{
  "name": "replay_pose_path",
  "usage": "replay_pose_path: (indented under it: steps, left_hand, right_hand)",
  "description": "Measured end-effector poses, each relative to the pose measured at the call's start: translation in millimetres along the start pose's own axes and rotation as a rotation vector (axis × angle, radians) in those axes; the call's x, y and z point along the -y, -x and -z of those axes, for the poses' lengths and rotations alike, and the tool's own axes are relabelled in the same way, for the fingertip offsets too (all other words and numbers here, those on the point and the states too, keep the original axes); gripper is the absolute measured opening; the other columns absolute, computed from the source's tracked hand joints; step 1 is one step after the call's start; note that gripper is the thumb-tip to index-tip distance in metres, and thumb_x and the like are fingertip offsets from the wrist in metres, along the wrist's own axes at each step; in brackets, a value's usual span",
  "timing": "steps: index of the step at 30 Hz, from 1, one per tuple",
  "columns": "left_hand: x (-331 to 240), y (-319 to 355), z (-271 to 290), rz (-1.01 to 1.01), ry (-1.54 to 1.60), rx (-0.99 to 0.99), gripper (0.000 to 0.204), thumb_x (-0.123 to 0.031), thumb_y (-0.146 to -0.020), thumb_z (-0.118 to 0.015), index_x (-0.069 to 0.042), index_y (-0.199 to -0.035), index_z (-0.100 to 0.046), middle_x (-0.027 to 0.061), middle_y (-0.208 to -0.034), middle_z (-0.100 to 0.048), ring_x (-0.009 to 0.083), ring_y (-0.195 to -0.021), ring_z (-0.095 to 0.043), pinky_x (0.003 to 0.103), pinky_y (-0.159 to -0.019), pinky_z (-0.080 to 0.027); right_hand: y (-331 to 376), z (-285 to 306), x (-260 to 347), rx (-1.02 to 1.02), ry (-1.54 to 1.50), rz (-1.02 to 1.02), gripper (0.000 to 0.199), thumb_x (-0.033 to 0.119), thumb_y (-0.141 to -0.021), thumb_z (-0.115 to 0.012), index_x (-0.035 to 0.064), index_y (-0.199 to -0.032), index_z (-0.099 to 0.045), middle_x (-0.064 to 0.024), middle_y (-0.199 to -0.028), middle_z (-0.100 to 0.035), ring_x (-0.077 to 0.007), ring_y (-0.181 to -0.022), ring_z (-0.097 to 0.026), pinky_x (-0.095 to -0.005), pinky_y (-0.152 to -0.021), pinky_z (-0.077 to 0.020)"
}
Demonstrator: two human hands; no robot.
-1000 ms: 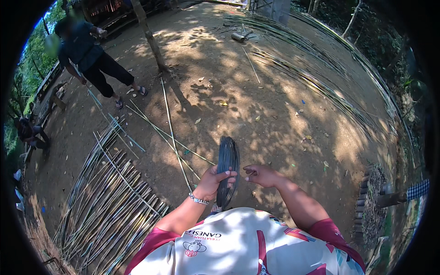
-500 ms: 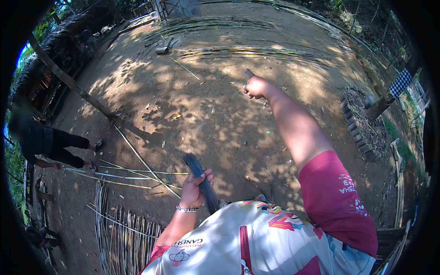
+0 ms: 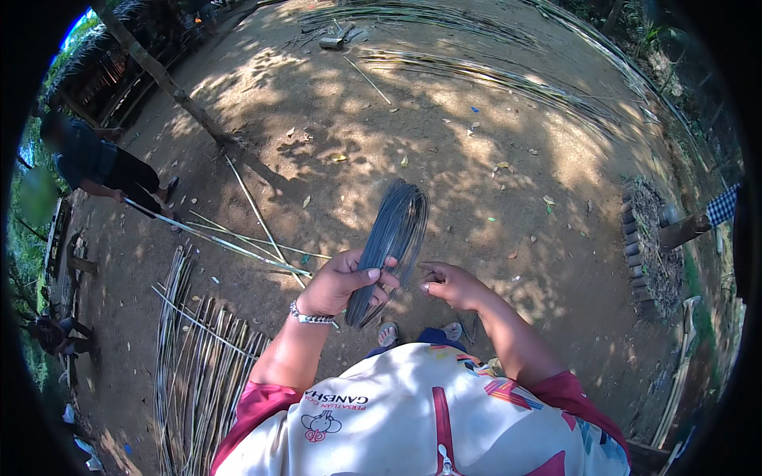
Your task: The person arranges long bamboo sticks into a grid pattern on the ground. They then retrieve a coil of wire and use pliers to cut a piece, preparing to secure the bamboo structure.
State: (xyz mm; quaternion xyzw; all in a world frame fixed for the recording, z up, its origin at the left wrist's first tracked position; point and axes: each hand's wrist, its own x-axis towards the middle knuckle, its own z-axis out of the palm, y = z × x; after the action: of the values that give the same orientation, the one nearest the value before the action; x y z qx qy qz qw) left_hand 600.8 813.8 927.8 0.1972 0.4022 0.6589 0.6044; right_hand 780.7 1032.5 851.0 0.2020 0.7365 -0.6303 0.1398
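Observation:
My left hand [image 3: 329, 284] is closed round a long looped bundle of thin dark strands [image 3: 390, 222], which looks like wire. The bundle stands out in front of my body, tilted, its rounded loop end pointing away and its lower end below my fingers. Just right of it is my right hand [image 3: 451, 285], with the fingers curled in and the thumb close to the index finger. Whether a single strand lies in that pinch is too fine to make out.
At the left a person [image 3: 111, 163] grips a long thin pole [image 3: 210, 234]. Lashed bamboo strips [image 3: 198, 373] lie at the lower left. A slanting post [image 3: 163, 75] rises beyond. Bamboo piles [image 3: 484, 73] stretch across the far ground. A bordered planting bed [image 3: 651, 246] is at the right.
My right arm, stretched out ahead with a finger pointing, has come back beside the bundle, its fingers now curled. My left hand has lifted and turned the bundle, showing its loop. The view has shifted.

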Motion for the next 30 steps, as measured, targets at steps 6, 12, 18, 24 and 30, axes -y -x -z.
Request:
replay_pose_path:
  steps: [6,12,18,24,30]
  left_hand:
    - [-43,7,2,-0.024,-0.104,0.224,0.033,-0.003,-0.091,-0.058,0.009,-0.121,-0.054,0.0241,-0.097,-0.071,0.0253,-0.070,-0.073,0.029,-0.063,-0.060]
    - [-78,11,-6,-0.179,-0.197,0.324,0.033,-0.006,-0.090,-0.059,0.010,-0.119,-0.057,0.0234,-0.092,-0.072,0.0230,-0.063,-0.071,0.029,-0.059,-0.058]
    - [-92,23,-23,-0.196,-0.246,0.304,0.037,-0.010,-0.084,-0.062,0.014,-0.112,-0.056,0.0273,-0.085,-0.070,0.0254,-0.055,-0.068,0.030,-0.053,-0.057]
    - [-92,20,-26,-0.239,-0.262,0.326,0.038,-0.010,-0.082,-0.062,0.019,-0.106,-0.054,0.0336,-0.077,-0.066,0.0319,-0.047,-0.066,0.033,-0.039,-0.055]
    - [-92,18,-25,-0.244,-0.272,0.341,0.038,-0.011,-0.082,-0.063,0.018,-0.106,-0.054,0.0333,-0.078,-0.066,0.0317,-0.047,-0.065,0.033,-0.039,-0.054]
  right_hand:
    - [18,32,1,-0.306,-0.072,-0.014,0.061,0.017,-0.093,-0.065,-0.0018,-0.145,-0.039,-0.0116,-0.116,-0.066,-0.0171,-0.104,-0.062,-0.0301,-0.091,-0.0480]
    - [23,52,-2,-0.563,-0.228,0.132,0.053,0.015,-0.093,-0.066,-0.0051,-0.138,-0.045,-0.0123,-0.111,-0.067,-0.0174,-0.100,-0.064,-0.0297,-0.090,-0.0491]
    - [31,55,0,-0.613,-0.276,0.175,0.052,0.010,-0.092,-0.066,-0.0066,-0.137,-0.046,-0.0082,-0.101,-0.066,-0.0133,-0.092,-0.062,-0.0278,-0.085,-0.0489]
    - [39,53,12,-0.630,-0.308,0.217,0.052,0.009,-0.091,-0.066,-0.0059,-0.136,-0.047,-0.0063,-0.099,-0.066,-0.0119,-0.090,-0.061,-0.0268,-0.082,-0.0488]
    - [43,45,32,-0.686,-0.276,0.235,0.042,0.013,-0.092,-0.067,-0.0052,-0.128,-0.055,-0.0061,-0.101,-0.065,-0.0123,-0.091,-0.061,-0.0275,-0.083,-0.0492]
